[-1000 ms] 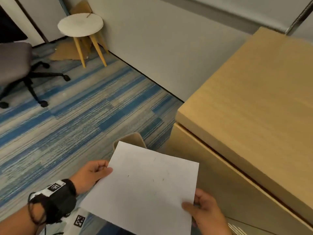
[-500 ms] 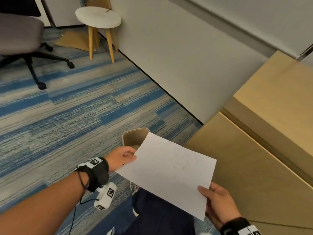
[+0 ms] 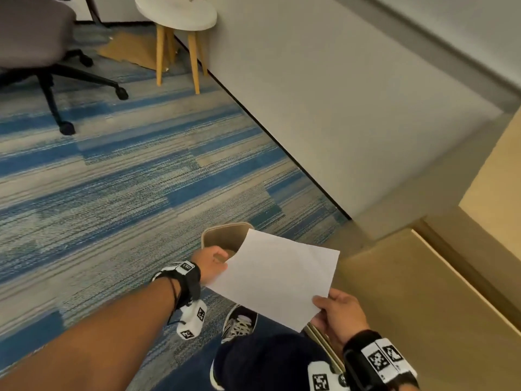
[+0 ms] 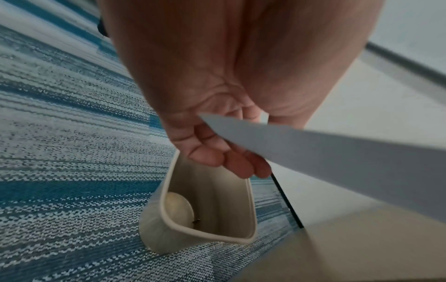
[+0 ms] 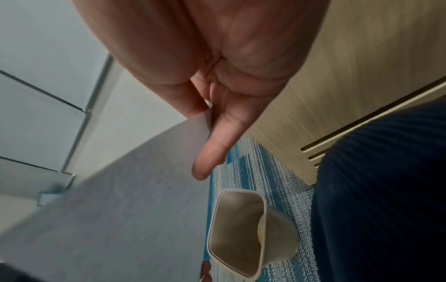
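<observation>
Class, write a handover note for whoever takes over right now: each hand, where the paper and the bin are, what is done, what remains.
Hands: the left hand pinches the sheet of paper at its left edge; the right hand pinches its near corner.
Things: the bin stands upright on the carpet, below the sheet's far corner.
Done: sheet held flat, uncrumpled, above the bin.
Left: probably getting the sheet into the bin; it is not yet inside.

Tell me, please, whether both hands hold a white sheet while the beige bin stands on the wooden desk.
No: the beige bin stands on the striped carpet, as the left wrist view shows; left hand and right hand do hold the white sheet.
</observation>
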`<state>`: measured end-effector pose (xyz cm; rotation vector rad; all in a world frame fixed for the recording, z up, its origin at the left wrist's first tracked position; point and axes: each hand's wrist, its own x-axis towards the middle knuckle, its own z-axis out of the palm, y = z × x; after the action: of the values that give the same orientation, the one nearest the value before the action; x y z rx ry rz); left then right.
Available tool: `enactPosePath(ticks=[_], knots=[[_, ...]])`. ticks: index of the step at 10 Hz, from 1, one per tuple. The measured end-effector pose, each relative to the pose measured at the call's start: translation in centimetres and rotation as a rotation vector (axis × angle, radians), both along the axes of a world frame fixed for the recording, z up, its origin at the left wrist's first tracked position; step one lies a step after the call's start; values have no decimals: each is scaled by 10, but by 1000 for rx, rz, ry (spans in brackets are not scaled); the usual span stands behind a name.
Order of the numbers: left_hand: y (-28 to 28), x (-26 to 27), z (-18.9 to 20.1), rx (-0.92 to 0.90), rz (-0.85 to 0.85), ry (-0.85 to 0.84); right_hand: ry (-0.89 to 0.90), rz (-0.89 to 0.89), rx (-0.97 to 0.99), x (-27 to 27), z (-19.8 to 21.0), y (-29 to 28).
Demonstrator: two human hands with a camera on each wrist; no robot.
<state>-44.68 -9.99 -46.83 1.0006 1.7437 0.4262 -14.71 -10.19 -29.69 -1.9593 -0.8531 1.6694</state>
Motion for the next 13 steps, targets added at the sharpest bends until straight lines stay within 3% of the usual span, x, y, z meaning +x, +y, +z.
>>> enactPosePath(ticks=[1,2,3,4,5,6,7,8,9,10,11,12,13], knots=[[15,6,-24,-16,29,65,-74,40,-36,-12,-28,23],[28,14,-27,-18,-159,255,-125,40,-65,-28,-57,45],[34,32,-15,106,-356,230,-116,39,-102,-49,-80,62],[27,60,5,270,-558,35,-138,103,-109,-66,-101,72],[21,80,8,256,-624,-141,-181,237,-82,-74,-124,78],[21,69,-18,-40,-626,18,-168,240,-111,-79,-130,77],[21,50,-40,-182,-471,142,-148,221,-102,-82,-131,70],[21,66,-29,126,-489,-6,-118,137,-100,-82,-138,69],[26,65,-35,77,-585,5,-121,140,-88,-87,-132,68],[36,42,-46,-150,-459,178,-124,162,-83,-88,-130,68],[46,48,-35,167,-406,5,-107,148,-85,-87,-131,67],[41,61,-40,197,-553,-40,-107,117,-82,-91,-132,63],[36,39,-54,-182,-365,137,-72,65,-83,-96,-129,58]])
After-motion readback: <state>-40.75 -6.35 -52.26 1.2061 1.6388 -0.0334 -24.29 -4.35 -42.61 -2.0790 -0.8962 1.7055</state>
